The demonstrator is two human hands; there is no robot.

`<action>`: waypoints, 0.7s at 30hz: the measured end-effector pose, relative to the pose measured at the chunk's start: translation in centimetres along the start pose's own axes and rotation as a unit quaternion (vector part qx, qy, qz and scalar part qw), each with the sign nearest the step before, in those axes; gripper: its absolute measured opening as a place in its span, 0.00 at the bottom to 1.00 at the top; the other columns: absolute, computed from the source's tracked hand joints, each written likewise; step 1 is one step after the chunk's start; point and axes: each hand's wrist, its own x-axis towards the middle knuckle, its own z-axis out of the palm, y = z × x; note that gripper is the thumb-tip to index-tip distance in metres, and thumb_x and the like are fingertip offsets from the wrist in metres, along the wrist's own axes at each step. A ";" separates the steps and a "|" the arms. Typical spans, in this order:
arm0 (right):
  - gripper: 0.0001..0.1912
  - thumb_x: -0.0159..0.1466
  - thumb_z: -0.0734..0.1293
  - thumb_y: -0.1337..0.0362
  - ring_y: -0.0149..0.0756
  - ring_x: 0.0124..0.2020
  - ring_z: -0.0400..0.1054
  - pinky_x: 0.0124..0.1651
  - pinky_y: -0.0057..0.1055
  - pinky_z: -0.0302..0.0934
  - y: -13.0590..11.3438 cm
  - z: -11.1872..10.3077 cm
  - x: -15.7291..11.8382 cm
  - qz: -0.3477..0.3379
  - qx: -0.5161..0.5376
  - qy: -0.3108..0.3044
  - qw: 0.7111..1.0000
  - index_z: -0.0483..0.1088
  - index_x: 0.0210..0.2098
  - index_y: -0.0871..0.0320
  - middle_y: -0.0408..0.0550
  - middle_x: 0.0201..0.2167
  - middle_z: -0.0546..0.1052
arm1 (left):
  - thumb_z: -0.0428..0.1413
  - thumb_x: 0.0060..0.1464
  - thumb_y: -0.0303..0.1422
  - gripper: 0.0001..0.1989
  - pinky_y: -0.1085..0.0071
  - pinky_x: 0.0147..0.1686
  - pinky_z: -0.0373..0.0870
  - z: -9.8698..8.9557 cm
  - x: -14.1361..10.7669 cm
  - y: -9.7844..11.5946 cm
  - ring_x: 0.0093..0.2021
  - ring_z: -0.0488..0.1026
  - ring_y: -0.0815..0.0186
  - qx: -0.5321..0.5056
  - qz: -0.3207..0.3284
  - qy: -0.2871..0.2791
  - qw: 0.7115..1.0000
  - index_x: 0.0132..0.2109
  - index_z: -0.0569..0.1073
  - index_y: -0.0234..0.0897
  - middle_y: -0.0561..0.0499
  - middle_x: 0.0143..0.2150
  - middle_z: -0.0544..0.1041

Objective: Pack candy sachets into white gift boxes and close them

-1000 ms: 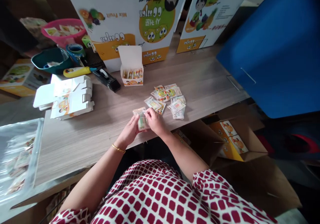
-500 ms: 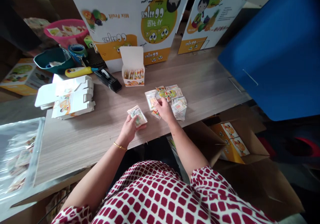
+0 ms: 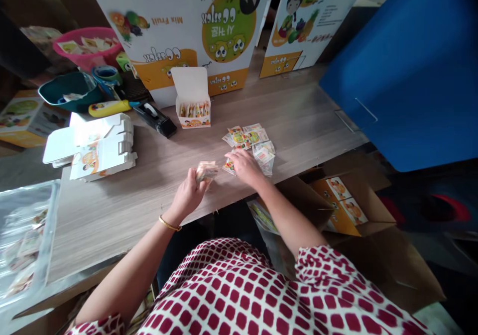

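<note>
My left hand (image 3: 191, 191) is closed around a small stack of candy packets (image 3: 207, 170), held tilted above the table near its front edge. To its right, my right hand (image 3: 244, 167) reaches over a loose candy packet (image 3: 229, 166), fingers stretched out and fingertips partly over it. A pile of candy packets (image 3: 252, 137) lies just beyond and beside that hand. Behind them stands a small open box (image 3: 195, 123) with its lid up and a row of packets inside.
Flattened white boxes (image 3: 100, 156) are stacked at left, near a black tape dispenser (image 3: 155, 119) and a yellow-handled tool (image 3: 110, 108). A teal basket (image 3: 70, 93) and a pink basket (image 3: 87, 58) stand behind. Large printed cartons (image 3: 175, 31) line the back; a blue panel (image 3: 407, 76) rises at right.
The white packet under my right hand has left the pile, and that hand now reaches over another packet. The stack in my left hand has tipped up. The view has shifted slightly.
</note>
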 end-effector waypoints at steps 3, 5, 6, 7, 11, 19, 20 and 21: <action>0.21 0.67 0.61 0.77 0.50 0.64 0.60 0.68 0.50 0.51 3.1 -1.8 1.9 -0.060 -0.091 -0.053 0.993 0.72 0.57 0.59 0.57 0.60 0.74 | 0.51 0.63 0.32 0.10 0.55 0.51 0.69 -0.5 -0.2 0.8 0.47 0.73 0.51 0.185 0.140 -0.056 0.971 0.50 0.69 0.38 0.41 0.44 0.77; 0.16 0.66 0.63 0.76 0.51 0.60 0.63 0.66 0.51 0.53 3.9 -2.4 3.1 -0.062 -0.120 -0.087 0.987 0.75 0.51 0.59 0.58 0.54 0.76 | 0.49 0.62 0.30 0.10 0.51 0.54 0.67 0.1 -0.4 1.2 0.53 0.72 0.49 0.248 0.191 -0.057 0.948 0.49 0.69 0.37 0.38 0.49 0.77; 0.13 0.65 0.65 0.75 0.51 0.58 0.63 0.65 0.50 0.54 3.9 -2.5 3.5 -0.060 -0.125 -0.095 0.986 0.76 0.47 0.60 0.58 0.52 0.76 | 0.49 0.62 0.29 0.10 0.50 0.57 0.65 0.6 -0.5 1.2 0.57 0.71 0.47 0.266 0.203 -0.045 0.941 0.49 0.70 0.37 0.36 0.53 0.76; 0.11 0.64 0.67 0.75 0.51 0.58 0.63 0.65 0.50 0.55 3.8 -2.6 3.8 -0.062 -0.124 -0.099 0.985 0.76 0.43 0.60 0.58 0.50 0.76 | 0.50 0.61 0.28 0.10 0.47 0.61 0.62 1.0 -0.6 1.2 0.62 0.68 0.45 0.276 0.217 -0.030 0.936 0.49 0.70 0.36 0.34 0.58 0.75; 0.08 0.63 0.68 0.75 0.47 0.56 0.66 0.62 0.44 0.58 3.6 -2.4 4.2 -0.064 -0.088 -0.107 0.988 0.74 0.41 0.60 0.58 0.51 0.75 | 0.53 0.58 0.27 0.11 0.39 0.72 0.40 2.1 -0.6 0.6 0.77 0.45 0.43 0.255 0.262 0.000 0.931 0.48 0.70 0.37 0.34 0.74 0.59; 0.05 0.65 0.70 0.67 0.40 0.44 0.73 0.48 0.31 0.62 2.4 -1.4 3.1 0.057 -0.013 -0.073 0.996 0.76 0.41 0.58 0.51 0.42 0.80 | 0.54 0.56 0.27 0.11 0.37 0.72 0.32 1.8 -0.6 0.6 0.79 0.39 0.45 0.186 0.246 -0.028 0.951 0.47 0.71 0.39 0.37 0.77 0.55; 0.05 0.66 0.69 0.67 0.39 0.44 0.73 0.48 0.30 0.62 1.3 -1.2 2.8 0.052 0.012 -0.059 0.997 0.77 0.40 0.58 0.51 0.43 0.80 | 0.55 0.56 0.28 0.12 0.36 0.72 0.32 1.8 -0.7 0.8 0.79 0.40 0.45 0.189 0.254 -0.027 0.948 0.47 0.72 0.39 0.38 0.76 0.55; 0.06 0.68 0.67 0.66 0.38 0.44 0.74 0.47 0.30 0.62 0.1 -1.0 2.3 0.044 0.044 -0.057 0.996 0.77 0.41 0.57 0.50 0.43 0.81 | 0.55 0.56 0.28 0.12 0.36 0.73 0.32 1.8 -0.7 0.9 0.78 0.41 0.44 0.194 0.264 -0.026 0.944 0.48 0.72 0.39 0.39 0.76 0.57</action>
